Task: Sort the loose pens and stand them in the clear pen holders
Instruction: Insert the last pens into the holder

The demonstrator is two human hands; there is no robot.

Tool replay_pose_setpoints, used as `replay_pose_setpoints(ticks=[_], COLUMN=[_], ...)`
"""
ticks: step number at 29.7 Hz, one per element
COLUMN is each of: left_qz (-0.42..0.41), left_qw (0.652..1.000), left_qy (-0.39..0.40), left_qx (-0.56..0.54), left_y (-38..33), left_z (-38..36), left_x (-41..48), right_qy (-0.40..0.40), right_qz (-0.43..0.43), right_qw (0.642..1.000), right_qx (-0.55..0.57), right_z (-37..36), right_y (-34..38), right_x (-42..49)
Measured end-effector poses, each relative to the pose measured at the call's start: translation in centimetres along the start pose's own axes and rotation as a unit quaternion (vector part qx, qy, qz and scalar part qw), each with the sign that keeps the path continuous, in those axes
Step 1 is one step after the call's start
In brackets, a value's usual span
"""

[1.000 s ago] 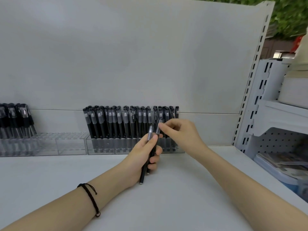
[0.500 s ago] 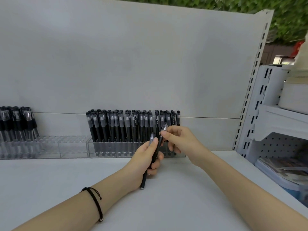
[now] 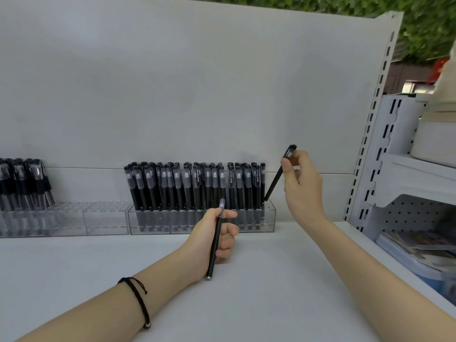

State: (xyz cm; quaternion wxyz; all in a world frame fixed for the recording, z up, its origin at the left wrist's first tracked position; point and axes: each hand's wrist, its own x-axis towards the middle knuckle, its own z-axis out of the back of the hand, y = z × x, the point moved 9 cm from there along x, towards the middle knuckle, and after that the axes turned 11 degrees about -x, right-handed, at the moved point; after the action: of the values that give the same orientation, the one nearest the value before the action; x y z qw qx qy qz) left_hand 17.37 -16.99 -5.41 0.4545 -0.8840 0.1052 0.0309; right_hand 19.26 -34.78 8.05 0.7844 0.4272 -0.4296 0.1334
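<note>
White shelf (image 3: 271,287) before a plain white back panel (image 3: 197,82), bounded at right by a slotted upright (image 3: 377,114); green foliage (image 3: 419,25) shows above. The right hand (image 3: 303,186) pinches a tilted pen (image 3: 275,180) near its cap, lower end at the right end of the pen-filled clear holder (image 3: 269,218). The left hand (image 3: 209,240) grips a second pen (image 3: 216,243), tip just above the shelf. A partly filled left holder (image 3: 74,220) adjoins.
</note>
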Motion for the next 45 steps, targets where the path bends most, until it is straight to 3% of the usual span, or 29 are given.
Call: replay_pose_setpoints(ticks=[8,15,17,21,26,30,32,34,36,37,39,40,42,45], left_qz=[0.0,-0.024,-0.035,-0.047,-0.051,-0.08,-0.114,-0.166,-0.212,-0.231,-0.258,-0.273,-0.294,-0.3], left_qw=[1.0,0.998,0.997,0.996,0.996,0.99,0.975,0.936,0.879,0.833,0.698,0.64,0.562,0.512], left_qy=[0.006,0.018,0.035,0.038,0.037,0.041,0.033,0.016,0.006,0.004,-0.017,-0.027,-0.045,-0.055], left_qx=[0.001,0.049,0.057,0.064,0.06,0.109,0.19,0.31,0.426,0.502,0.668,0.718,0.772,0.803], left_y=[0.0,-0.4,-0.6,-0.7,-0.8,-1.2,-1.4,-1.8,-2.4,-2.5,-2.7,-2.8,-2.9,-2.7], left_z=[-0.3,-0.7,-1.0,-1.1,-1.4,-1.8,-1.9,-1.7,-1.8,-2.1,-2.9,-3.2,-3.6,-3.2], left_x=[-0.4,-0.9,-1.0,-1.1,-1.0,-1.2,-1.3,-1.5,-1.9,-2.1,-2.6,-2.8,-2.9,-2.5], right_qy=[0.115,0.149,0.126,0.069,0.271,0.322,0.274,0.166,0.074,0.033,-0.03,-0.042,-0.037,0.0], right_qz=[-0.028,-0.117,-0.118,-0.063,-0.033,-0.104,-0.174,-0.218,-0.197,-0.175,-0.127,-0.109,-0.083,-0.047], right_qw=[0.987,0.972,0.974,0.994,0.962,0.935,0.932,0.944,0.965,0.975,0.987,0.99,0.994,0.999], right_qx=[-0.108,-0.136,-0.145,-0.06,-0.002,0.104,0.161,0.184,0.155,0.132,0.089,0.077,0.057,0.005], right_z=[-3.1,-3.4,-2.6,-1.4,-6.0,-7.2,-6.3,-4.0,-1.7,-0.5,1.4,1.8,1.8,0.7], right_y=[-1.6,-3.8,-3.4,-0.3,2.9,2.8,1.4,-0.3,-1.3,-1.5,-1.4,-1.2,-0.8,-0.2], right_x=[-0.6,-1.0,-0.9,-1.2,-4.6,-5.7,-4.7,-2.7,-1.0,-0.4,0.4,0.5,0.6,0.3])
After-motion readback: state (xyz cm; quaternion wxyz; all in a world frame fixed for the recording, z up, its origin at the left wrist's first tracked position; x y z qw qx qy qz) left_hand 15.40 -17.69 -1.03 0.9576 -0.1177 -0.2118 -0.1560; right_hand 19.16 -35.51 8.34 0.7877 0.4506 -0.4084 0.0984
